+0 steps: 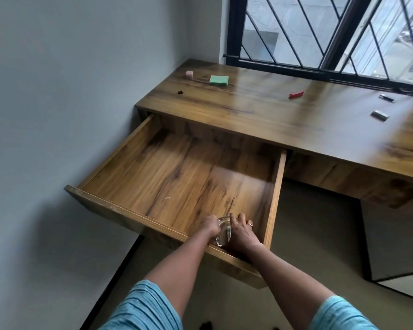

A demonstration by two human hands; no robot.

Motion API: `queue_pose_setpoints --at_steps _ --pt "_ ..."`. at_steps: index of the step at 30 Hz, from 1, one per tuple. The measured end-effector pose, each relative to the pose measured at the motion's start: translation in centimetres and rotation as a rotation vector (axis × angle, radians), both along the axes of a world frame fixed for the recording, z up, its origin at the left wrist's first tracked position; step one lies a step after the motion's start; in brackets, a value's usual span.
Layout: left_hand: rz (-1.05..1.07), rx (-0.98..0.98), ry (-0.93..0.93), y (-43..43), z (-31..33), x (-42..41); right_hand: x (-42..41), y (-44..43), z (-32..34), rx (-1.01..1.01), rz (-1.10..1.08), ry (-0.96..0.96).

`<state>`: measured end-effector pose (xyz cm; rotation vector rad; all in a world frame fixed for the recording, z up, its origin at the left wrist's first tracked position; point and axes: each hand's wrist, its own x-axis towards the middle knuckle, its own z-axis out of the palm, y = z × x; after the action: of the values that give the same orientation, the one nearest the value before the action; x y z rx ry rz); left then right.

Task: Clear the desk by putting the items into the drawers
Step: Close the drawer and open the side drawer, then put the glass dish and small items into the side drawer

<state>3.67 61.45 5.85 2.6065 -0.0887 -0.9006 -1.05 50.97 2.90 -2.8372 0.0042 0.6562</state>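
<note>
Open drawer stood pulled out from beneath the wooden desk. Both hands were in its front right corner: the left hand and the right hand each curled round a clear container gripped between them, just behind the front panel. The container's printed label ran roughly front to back, as did its long axis; which end pointed away could not be told. A green pad, pink disc and red item lay on the desk, well apart.
</note>
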Motion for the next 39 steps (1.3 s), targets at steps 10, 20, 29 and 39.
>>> queue_pose_setpoints --at_steps 10,20,29,39 --pt "-0.012 0.070 -0.118 -1.1 0.5 0.3 -0.4 -0.2 0.9 0.138 -0.144 0.107" --pt "0.047 -0.026 -0.421 -13.8 6.7 1.2 1.9 -11.2 7.4 0.144 -0.277 -0.281" --pt "-0.132 -0.143 -0.495 -31.7 9.7 -0.8 -1.4 -31.6 10.9 0.026 -0.595 -0.341" --pt "-0.261 -0.238 -0.470 -45.6 11.0 -0.9 -2.2 -46.8 13.0 0.021 -0.854 -0.419"
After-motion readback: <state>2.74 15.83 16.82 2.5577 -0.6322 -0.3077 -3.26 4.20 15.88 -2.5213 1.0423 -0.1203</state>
